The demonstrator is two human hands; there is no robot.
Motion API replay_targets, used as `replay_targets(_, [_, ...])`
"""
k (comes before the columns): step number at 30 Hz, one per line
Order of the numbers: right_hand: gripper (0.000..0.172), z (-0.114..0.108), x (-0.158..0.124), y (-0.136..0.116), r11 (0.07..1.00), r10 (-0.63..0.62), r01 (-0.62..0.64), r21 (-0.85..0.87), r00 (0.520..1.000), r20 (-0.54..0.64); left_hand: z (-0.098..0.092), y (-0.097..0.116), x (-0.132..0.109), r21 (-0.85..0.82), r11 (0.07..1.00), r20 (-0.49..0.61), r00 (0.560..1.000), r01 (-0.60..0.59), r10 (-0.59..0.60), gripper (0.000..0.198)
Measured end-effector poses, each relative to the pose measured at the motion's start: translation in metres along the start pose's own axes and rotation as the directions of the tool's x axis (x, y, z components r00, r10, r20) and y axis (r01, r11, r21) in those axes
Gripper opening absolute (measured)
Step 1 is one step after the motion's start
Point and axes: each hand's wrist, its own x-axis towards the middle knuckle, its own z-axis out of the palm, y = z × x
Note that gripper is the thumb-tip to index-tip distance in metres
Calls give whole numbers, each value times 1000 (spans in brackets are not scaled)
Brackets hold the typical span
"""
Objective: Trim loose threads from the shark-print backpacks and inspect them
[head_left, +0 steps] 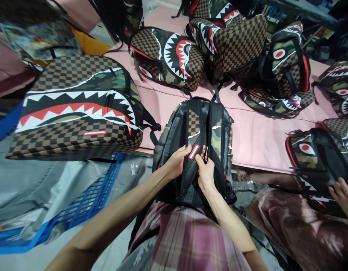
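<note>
A black backpack (168, 150) with checkered and camouflage panels stands against my lap, its shoulder straps facing me. My left hand (178, 162) is closed on one shoulder strap (187, 177), thumb on top beside a small red-and-white label (193, 151). My right hand (205, 171) is closed around a small pair of thread snips (206, 155), the thin metal blade pointing up. Its thumb and fingertips also touch the strap's edge, just right of the label. Most of the snips' handle is hidden in the palm.
A pink-covered table (253, 139) carries several shark-mouth backpacks, among them a large one (78, 109) at left and another (168, 56) behind. Blue plastic crates (86, 207) stand lower left. At right, a co-worker's hand (343, 195) touches another backpack (312, 150).
</note>
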Motion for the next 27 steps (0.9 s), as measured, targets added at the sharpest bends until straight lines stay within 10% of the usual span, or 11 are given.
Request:
replay_targets(14, [33,-12,-17,-12,977,186,-145,-153,936,299,1,3,-2,53,998,-70,997,-37,40,26])
replay_targets(22, [21,-12,-2,-2,916,-218,238,-324,971,97,-2,-1,1,67,998,-90,996,10,-4,31])
replay_targets(27, [32,-80,26,-38,854,-445,328,-403,863,-240,-31,5,-13,253,964,-187,982,84,-37,34])
